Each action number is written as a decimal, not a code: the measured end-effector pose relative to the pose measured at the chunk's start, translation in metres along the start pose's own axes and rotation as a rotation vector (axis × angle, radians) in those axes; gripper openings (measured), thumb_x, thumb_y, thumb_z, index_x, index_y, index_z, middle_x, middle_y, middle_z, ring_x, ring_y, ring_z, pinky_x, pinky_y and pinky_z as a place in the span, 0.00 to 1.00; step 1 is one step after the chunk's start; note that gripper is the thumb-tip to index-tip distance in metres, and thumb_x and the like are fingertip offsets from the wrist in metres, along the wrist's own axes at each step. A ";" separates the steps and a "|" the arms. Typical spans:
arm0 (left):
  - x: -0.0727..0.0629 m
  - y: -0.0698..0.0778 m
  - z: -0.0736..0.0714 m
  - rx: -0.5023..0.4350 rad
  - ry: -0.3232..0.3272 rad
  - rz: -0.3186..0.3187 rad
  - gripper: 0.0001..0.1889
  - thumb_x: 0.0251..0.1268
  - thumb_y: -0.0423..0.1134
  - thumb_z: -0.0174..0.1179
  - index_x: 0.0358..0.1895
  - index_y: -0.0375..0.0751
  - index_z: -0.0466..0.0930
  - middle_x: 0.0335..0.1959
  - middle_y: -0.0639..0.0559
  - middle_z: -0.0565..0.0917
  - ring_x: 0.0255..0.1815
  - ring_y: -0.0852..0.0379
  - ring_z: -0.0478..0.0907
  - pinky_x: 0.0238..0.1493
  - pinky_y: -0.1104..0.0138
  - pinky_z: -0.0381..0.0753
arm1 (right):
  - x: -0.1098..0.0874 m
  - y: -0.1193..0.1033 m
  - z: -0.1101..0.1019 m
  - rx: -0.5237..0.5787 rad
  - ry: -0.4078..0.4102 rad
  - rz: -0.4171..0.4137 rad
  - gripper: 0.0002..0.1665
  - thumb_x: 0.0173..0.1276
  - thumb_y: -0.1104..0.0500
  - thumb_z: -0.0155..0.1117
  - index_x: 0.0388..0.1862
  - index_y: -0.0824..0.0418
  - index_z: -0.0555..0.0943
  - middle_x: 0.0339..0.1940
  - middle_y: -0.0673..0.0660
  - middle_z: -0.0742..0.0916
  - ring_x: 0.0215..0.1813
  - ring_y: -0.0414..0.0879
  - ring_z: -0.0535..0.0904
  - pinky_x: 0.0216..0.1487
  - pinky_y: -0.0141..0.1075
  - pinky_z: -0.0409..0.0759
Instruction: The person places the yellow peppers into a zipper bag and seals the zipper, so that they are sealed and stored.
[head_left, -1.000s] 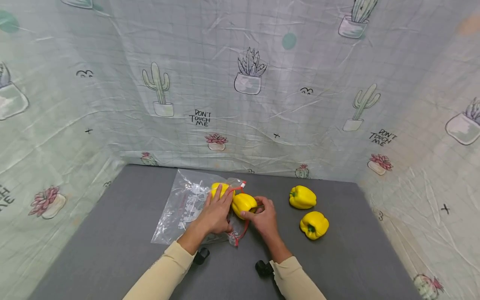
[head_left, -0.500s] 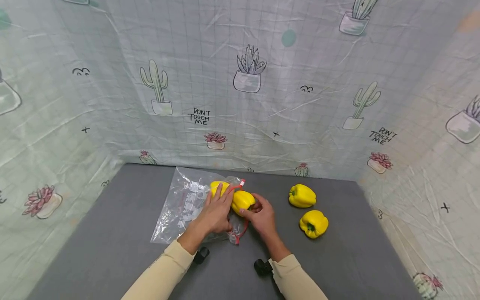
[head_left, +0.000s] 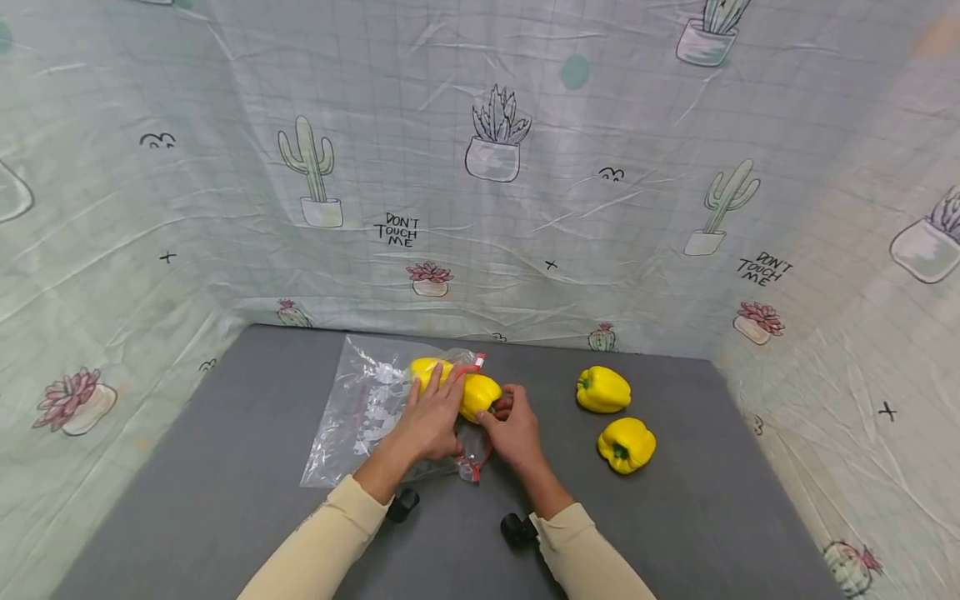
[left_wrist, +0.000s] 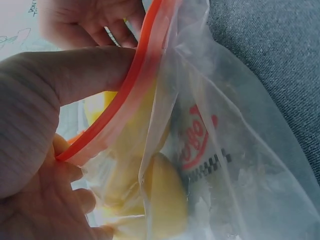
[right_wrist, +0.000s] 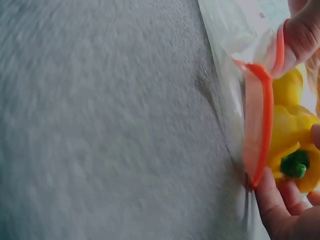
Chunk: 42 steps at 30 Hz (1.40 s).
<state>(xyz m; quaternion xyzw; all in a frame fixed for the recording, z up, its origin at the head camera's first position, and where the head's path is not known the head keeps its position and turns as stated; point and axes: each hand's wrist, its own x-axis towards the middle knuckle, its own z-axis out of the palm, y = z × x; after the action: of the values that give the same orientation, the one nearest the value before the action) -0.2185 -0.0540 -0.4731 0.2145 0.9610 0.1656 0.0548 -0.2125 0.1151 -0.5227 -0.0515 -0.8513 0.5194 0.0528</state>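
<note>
A clear zip bag with a red zip edge lies on the table. My left hand grips the mouth of the bag, its thumb on the red edge. One yellow bell pepper is inside, partly behind the left fingers. My right hand holds a second yellow pepper by its stem end at the bag's mouth. In the right wrist view this pepper's green stem faces the right fingers, and the red edge passes beside it.
Two more yellow bell peppers, one farther back and one nearer, lie on the grey table to the right. A patterned cactus curtain encloses the back and sides.
My right hand has moved left, pushing the held pepper farther into the bag's mouth. The pepper inside has shifted slightly left. The left hand keeps its grip.
</note>
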 end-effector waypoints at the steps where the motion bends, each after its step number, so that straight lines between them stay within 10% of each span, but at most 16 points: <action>1: 0.000 0.001 0.000 0.005 0.001 0.002 0.62 0.47 0.45 0.82 0.84 0.37 0.50 0.88 0.45 0.49 0.89 0.36 0.41 0.83 0.34 0.44 | 0.000 0.000 0.000 0.011 0.002 0.008 0.35 0.68 0.57 0.73 0.68 0.64 0.69 0.51 0.64 0.85 0.50 0.55 0.84 0.54 0.51 0.85; 15: 0.004 0.003 -0.001 0.020 -0.011 0.032 0.62 0.47 0.45 0.82 0.84 0.35 0.51 0.88 0.44 0.51 0.88 0.36 0.44 0.83 0.35 0.48 | 0.005 -0.007 0.007 -0.019 -0.006 -0.036 0.35 0.69 0.58 0.73 0.73 0.62 0.75 0.55 0.64 0.87 0.54 0.58 0.85 0.59 0.53 0.85; 24: 0.002 0.001 -0.004 -0.011 -0.018 0.031 0.62 0.49 0.44 0.82 0.84 0.35 0.51 0.87 0.43 0.52 0.89 0.37 0.44 0.83 0.35 0.49 | 0.005 -0.002 0.015 0.129 0.029 -0.045 0.12 0.68 0.63 0.71 0.48 0.65 0.83 0.44 0.62 0.88 0.42 0.48 0.83 0.48 0.38 0.84; 33: -0.002 0.001 -0.002 -0.033 -0.027 0.044 0.61 0.48 0.43 0.81 0.84 0.37 0.50 0.88 0.46 0.51 0.89 0.38 0.45 0.83 0.34 0.49 | 0.003 0.000 0.012 0.091 -0.195 -0.107 0.34 0.68 0.62 0.70 0.73 0.60 0.77 0.65 0.65 0.86 0.64 0.61 0.85 0.65 0.56 0.82; 42: -0.002 0.001 -0.005 -0.041 -0.046 0.036 0.61 0.50 0.44 0.81 0.85 0.36 0.49 0.88 0.45 0.49 0.89 0.38 0.43 0.83 0.35 0.48 | 0.006 -0.004 0.018 0.205 -0.016 -0.097 0.13 0.66 0.67 0.72 0.48 0.66 0.83 0.46 0.64 0.89 0.47 0.52 0.88 0.50 0.41 0.87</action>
<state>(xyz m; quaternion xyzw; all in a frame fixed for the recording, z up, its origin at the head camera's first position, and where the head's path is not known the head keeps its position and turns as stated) -0.2175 -0.0551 -0.4682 0.2343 0.9519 0.1814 0.0781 -0.2206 0.0982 -0.5266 -0.0003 -0.7955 0.6012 0.0758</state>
